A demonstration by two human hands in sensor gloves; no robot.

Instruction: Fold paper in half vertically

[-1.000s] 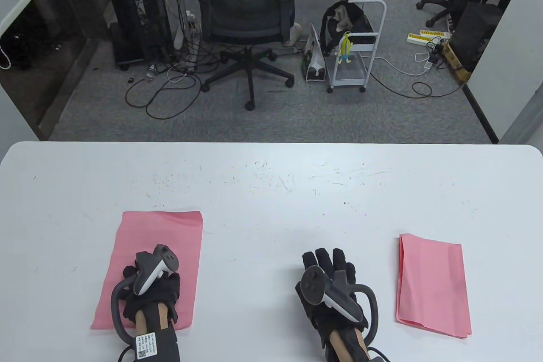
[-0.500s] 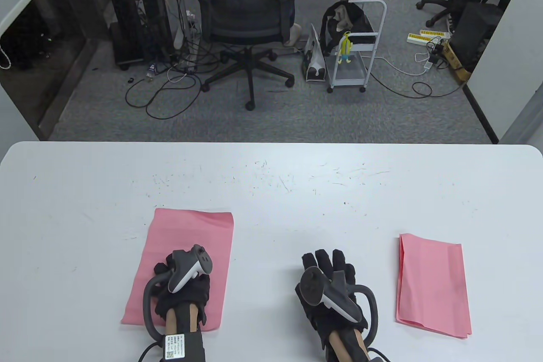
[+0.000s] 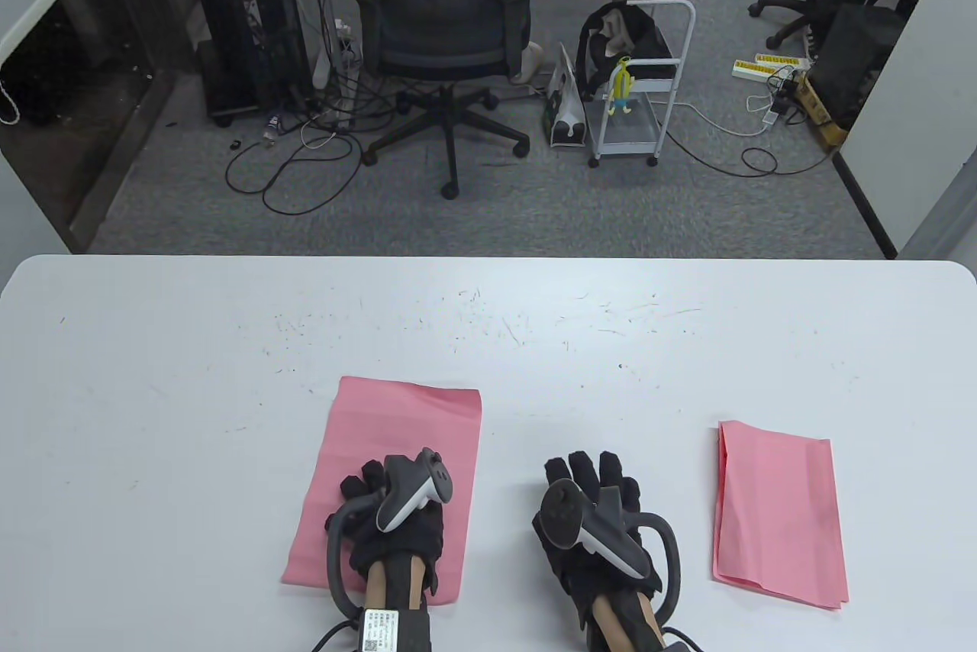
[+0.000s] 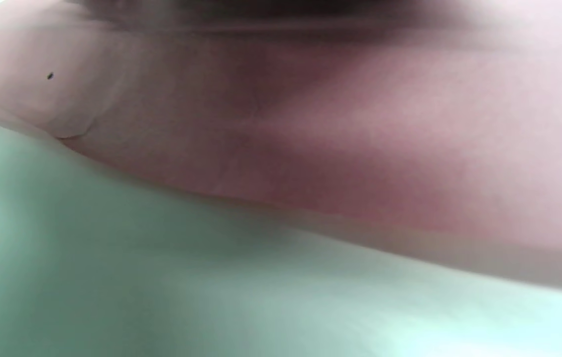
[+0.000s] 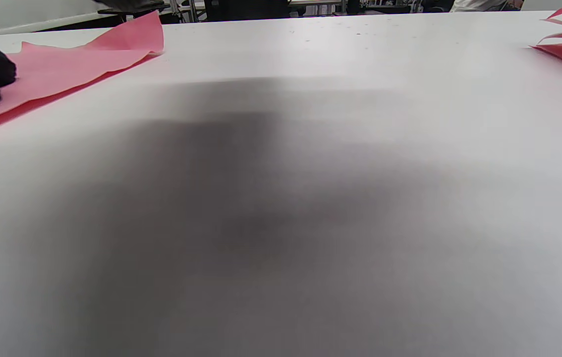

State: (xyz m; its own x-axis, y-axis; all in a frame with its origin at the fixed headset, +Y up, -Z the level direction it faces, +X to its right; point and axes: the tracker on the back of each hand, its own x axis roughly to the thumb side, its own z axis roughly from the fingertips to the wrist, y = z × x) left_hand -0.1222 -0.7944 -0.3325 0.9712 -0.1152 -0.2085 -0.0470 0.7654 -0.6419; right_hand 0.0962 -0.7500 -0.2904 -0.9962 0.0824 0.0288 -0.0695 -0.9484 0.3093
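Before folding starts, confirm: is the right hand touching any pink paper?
No. The right hand lies flat on bare table, between both pink sheets.

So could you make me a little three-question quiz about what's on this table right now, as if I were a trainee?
1. True or false: the left hand rests on a pink sheet.
2. Multiple choice: where does the right hand lie? A) on the stack of pink paper B) flat on the bare table between the two lots of paper C) raised, pinching a sheet
3. Fill in: the paper by the table's right edge is coloured ____.

Key: 1 true; 2 B; 3 pink.
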